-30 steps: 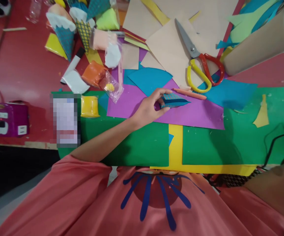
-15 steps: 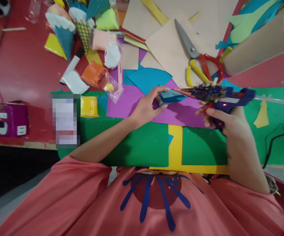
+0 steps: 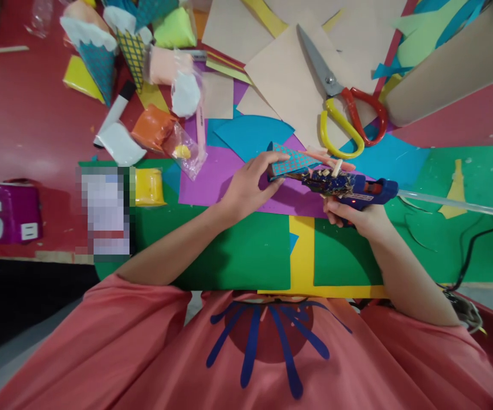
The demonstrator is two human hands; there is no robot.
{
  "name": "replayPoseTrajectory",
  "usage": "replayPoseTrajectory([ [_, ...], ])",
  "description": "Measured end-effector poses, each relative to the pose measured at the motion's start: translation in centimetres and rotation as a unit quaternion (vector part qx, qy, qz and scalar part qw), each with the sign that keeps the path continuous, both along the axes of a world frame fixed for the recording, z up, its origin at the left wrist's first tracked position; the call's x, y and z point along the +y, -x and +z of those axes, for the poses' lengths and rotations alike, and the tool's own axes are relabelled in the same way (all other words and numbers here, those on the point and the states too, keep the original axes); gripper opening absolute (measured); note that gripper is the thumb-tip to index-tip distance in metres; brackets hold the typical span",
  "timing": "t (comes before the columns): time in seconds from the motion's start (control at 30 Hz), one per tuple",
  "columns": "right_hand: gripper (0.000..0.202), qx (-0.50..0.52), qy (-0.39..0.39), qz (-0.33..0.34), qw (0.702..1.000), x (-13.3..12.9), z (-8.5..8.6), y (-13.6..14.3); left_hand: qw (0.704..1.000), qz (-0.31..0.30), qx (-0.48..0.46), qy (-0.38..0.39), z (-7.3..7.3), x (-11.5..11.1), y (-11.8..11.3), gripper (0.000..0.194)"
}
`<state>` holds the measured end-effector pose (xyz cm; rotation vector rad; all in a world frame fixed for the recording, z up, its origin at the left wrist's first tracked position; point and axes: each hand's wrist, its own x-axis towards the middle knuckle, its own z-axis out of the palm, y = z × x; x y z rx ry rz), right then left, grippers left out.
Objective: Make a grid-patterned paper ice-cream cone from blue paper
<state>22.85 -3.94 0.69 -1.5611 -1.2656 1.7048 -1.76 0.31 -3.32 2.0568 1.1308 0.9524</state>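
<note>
My left hand (image 3: 250,185) grips a small blue patterned paper cone (image 3: 293,162) by its wide end, with the tip pointing right. In my right hand (image 3: 353,216) is a dark blue glue gun (image 3: 353,188), its front coated with stringy residue and a clear glue stick (image 3: 460,205) coming out of the back. The gun's nozzle lies right beside the cone's lower side, close to my left fingertips; whether it touches cannot be made out. Behind the cone is a thin orange strip (image 3: 335,162). Purple paper (image 3: 212,182) lies beneath.
Scissors (image 3: 335,97) with yellow and red handles lie beyond my hands. A cardboard tube (image 3: 447,68) is at the right. Finished-looking cones (image 3: 96,65), clay packets (image 3: 154,126) and a marker (image 3: 115,114) lie at the left. A phone (image 3: 107,210) rests on a green mat (image 3: 229,256).
The glue gun in my right hand has moved left and down, its nozzle now below the cone. The cone has turned in my left hand, showing more of its patterned side.
</note>
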Motion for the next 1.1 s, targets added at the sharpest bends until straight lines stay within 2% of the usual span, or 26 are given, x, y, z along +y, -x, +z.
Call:
replayPoseTrajectory([
  [0.13,0.034,-0.08,-0.028,-0.025,0.996,-0.8,-0.1,0.6,1.0,0.011,-0.016,0.001,0.2,-0.2,0.1,0.034],
  [0.2,0.03,-0.092,-0.054,-0.041,0.993,-1.0,0.1,1.2,1.0,0.016,-0.022,0.002,0.2,-0.3,0.1,0.036],
  [0.33,0.026,-0.091,-0.092,-0.029,0.991,-0.9,0.8,2.1,0.999,0.008,-0.015,-0.032,0.1,-0.3,0.1,0.033],
  [0.67,0.018,-0.093,-0.114,-0.011,0.989,-0.6,0.8,2.5,0.996,-0.015,0.015,-0.084,-0.1,-0.1,0.2,0.033],
  [1.1,0.022,-0.113,-0.107,-0.004,0.988,-0.6,0.8,2.6,0.996,-0.03,0.007,-0.084,-0.3,0.0,0.3,0.034],
])
